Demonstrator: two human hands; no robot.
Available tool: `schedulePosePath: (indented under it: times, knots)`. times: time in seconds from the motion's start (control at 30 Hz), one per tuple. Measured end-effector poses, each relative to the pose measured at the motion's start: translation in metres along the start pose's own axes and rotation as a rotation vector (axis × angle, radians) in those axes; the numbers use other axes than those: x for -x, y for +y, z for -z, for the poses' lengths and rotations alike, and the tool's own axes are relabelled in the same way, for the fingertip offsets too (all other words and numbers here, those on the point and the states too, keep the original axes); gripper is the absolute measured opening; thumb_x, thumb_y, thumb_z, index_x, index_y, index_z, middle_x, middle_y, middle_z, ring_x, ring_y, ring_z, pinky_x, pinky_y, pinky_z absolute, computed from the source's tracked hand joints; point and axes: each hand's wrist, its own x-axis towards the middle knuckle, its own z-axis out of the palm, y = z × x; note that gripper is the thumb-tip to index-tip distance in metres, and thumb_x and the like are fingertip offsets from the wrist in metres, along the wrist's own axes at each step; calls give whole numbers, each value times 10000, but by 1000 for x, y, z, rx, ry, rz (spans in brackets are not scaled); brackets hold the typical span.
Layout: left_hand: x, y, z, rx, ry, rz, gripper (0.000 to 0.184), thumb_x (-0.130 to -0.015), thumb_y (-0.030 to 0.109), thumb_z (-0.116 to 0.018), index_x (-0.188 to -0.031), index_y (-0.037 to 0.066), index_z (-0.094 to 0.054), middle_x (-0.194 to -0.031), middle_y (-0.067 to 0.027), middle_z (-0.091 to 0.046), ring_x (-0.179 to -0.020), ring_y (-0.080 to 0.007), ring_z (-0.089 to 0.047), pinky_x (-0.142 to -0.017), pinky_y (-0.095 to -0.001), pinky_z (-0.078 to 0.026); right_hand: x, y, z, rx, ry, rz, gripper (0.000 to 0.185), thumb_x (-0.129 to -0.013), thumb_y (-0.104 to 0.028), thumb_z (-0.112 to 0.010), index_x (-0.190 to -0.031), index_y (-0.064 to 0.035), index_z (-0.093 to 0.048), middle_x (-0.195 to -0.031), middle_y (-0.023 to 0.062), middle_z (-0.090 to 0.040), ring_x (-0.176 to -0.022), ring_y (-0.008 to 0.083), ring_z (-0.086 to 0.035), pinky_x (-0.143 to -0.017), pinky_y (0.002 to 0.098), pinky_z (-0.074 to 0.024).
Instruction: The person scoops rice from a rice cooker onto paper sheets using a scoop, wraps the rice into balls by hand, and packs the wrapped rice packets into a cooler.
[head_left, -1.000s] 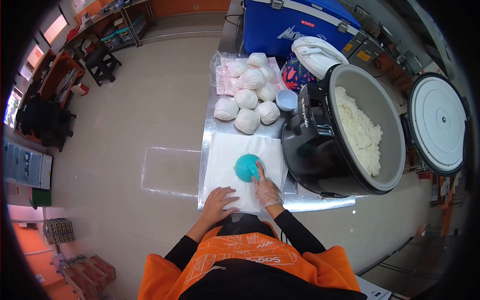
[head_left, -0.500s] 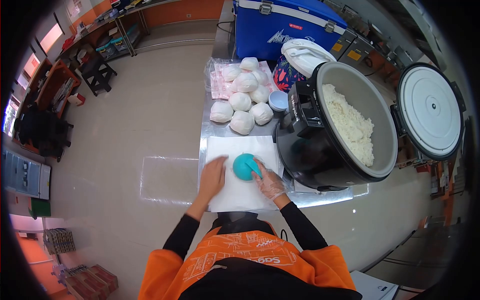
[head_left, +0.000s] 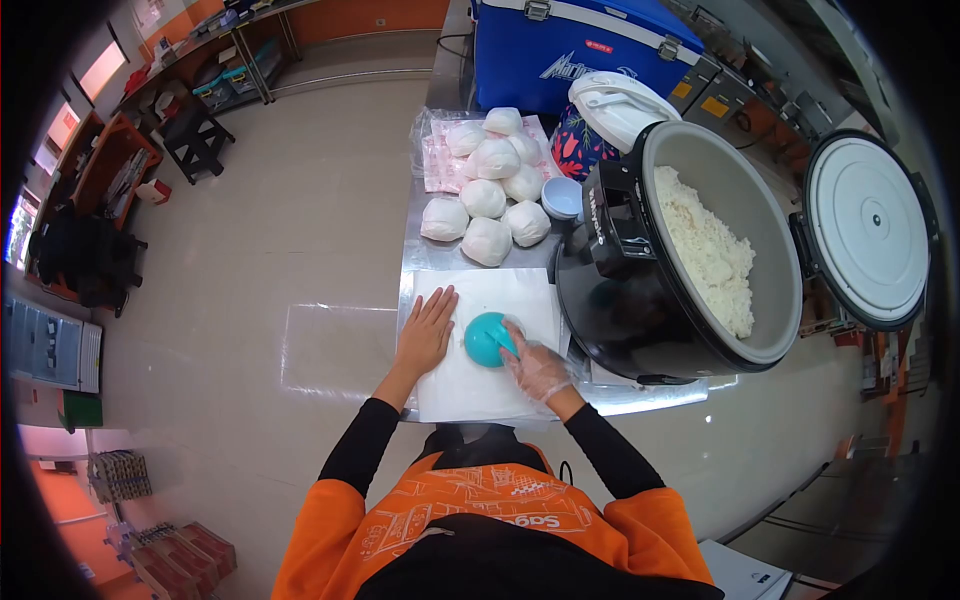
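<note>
A teal plastic scoop [head_left: 484, 340] rests dome side up on the white paper sheets [head_left: 480, 395] in front of me. My right hand [head_left: 540, 372], in a clear plastic glove, has its fingers wrapped round the scoop's short handle. Whatever lies beneath the dome is hidden. Bare and flat, my left hand [head_left: 425, 335] presses on the left edge of the paper with its fingers stretched out. Beyond the sheets sit several white paper-wrapped bundles [head_left: 486, 242], some piled on pink printed paper. To the right, an open rice cooker [head_left: 640, 320] holds cooked white rice [head_left: 705, 255].
A light blue bowl [head_left: 562, 198] stands between the bundles and the cooker. Behind are a floral container with a white lid [head_left: 622, 108] and a blue cooler box [head_left: 580, 55]. The cooker's round lid [head_left: 868, 225] hangs open at right. The metal table's [head_left: 640, 400] front edge is near my body.
My left hand has come down flat on the paper and its fingers have straightened. The scoop stays at nearly the same place, with my right hand still on its handle.
</note>
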Motion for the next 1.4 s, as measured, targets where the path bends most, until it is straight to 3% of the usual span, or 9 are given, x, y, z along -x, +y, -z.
schedulePosePath:
  times: [0.37, 0.57, 0.63, 0.73, 0.9, 1.1, 1.27, 1.33, 1.4]
  knots:
    - [2, -5, 1, 42, 62, -59, 512, -913, 194, -499, -1393, 77, -365, -1449, -91, -355, -1332, -263, -340, -1108, -453, -234, 11, -1, -6, 59, -49, -84, 595, -965, -393, -405, -1477, -276, -127, -799, 244, -640, -673, 408, -628, -604, 466, -505]
    - [27, 18, 16, 183, 132, -164, 351, -788, 227, -682, -1072, 68, -552, -1109, -101, -563, -1006, -269, -541, -871, -403, -407, 70, -50, 62, -145, 787, 242, 618, -888, -136, -573, -1438, -89, -294, -1301, 253, -492, -1045, 392, -597, -841, 422, -511]
    - [36, 49, 40, 342, -61, -273, 366, -716, 276, -752, -965, 87, -561, -997, -94, -574, -904, -251, -556, -742, -377, -424, 101, -66, 131, -41, 1089, 374, 585, -878, -81, -575, -1414, -51, -343, -1365, 225, -447, -1182, 351, -525, -953, 402, -448]
    - [63, 71, 45, 263, -258, -439, 327, -745, 239, -727, -992, 85, -578, -915, -68, -587, -870, -247, -571, -779, -365, -450, 128, -70, 218, 19, 1390, 148, 542, -854, -82, -604, -1365, -52, -428, -1201, 189, -590, -1105, 334, -570, -922, 419, -437]
    - [88, 61, 22, 187, -211, -445, 219, -772, 186, -683, -959, 80, -642, -946, -32, -613, -906, -196, -583, -783, -310, -501, 129, -23, 295, 437, 709, -431, 409, -866, -215, -587, -1253, -100, -526, -1062, 207, -610, -1006, 363, -580, -865, 431, -448]
    - [98, 59, 24, 173, -132, -319, 130, -801, 153, -640, -896, 67, -662, -887, -32, -649, -840, -199, -621, -678, -314, -527, 124, 29, 292, 534, 448, -419, 332, -860, -264, -607, -1140, -86, -597, -1066, 175, -613, -1007, 355, -567, -890, 403, -437]
    - [93, 70, 35, 374, -102, 14, 87, -741, 147, -716, -798, 84, -696, -756, -66, -654, -785, -227, -629, -642, -340, -520, 148, 5, 272, 766, 775, -198, 365, -860, -291, -594, -1169, -99, -564, -910, 144, -612, -882, 326, -588, -774, 434, -469]
    - [85, 73, 41, 397, -165, 107, 106, -706, 161, -751, -761, 87, -697, -738, -72, -650, -759, -236, -624, -652, -348, -507, 156, -81, 257, 776, 879, -449, 340, -833, -219, -633, -1156, -116, -608, -1016, 124, -642, -965, 290, -594, -845, 384, -463]
    - [74, 74, 48, 386, -252, 170, 137, -670, 175, -783, -732, 91, -694, -740, -71, -648, -731, -239, -618, -666, -357, -491, 154, -89, 224, 307, 814, 25, 405, -784, -206, -685, -1170, -117, -603, -1029, 94, -639, -956, 261, -593, -821, 354, -473]
